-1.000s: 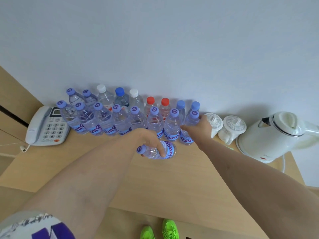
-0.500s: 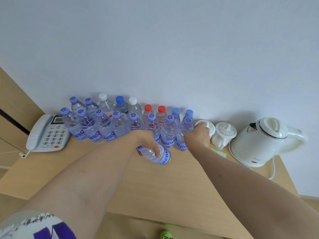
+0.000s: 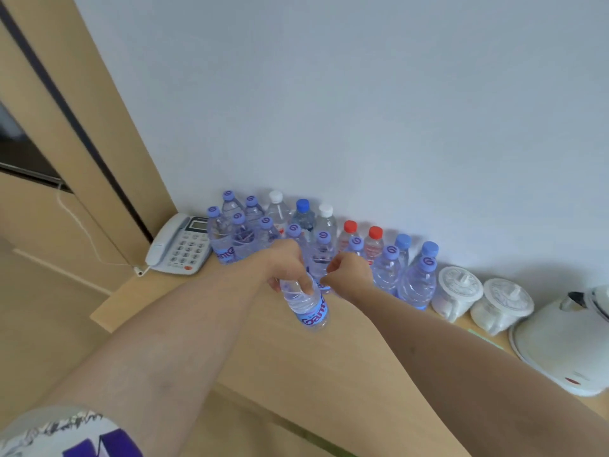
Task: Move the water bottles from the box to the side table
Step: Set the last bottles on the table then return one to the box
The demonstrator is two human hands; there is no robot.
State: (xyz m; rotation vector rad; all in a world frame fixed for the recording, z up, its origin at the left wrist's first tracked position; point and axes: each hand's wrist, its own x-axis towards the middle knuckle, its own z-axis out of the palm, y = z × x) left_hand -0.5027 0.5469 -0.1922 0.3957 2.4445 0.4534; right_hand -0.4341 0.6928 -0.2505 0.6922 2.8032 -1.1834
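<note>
Plastic bottle going down beside the row
Left hand is gripping its top; right hand, curled and empty-looking, is risking toppling neighbours.

Right hand off the end bottle.

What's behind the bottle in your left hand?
Behind the held bottle stand rows of upright bottles against the wall. Both hands cover some; their bases are hidden.
</note>
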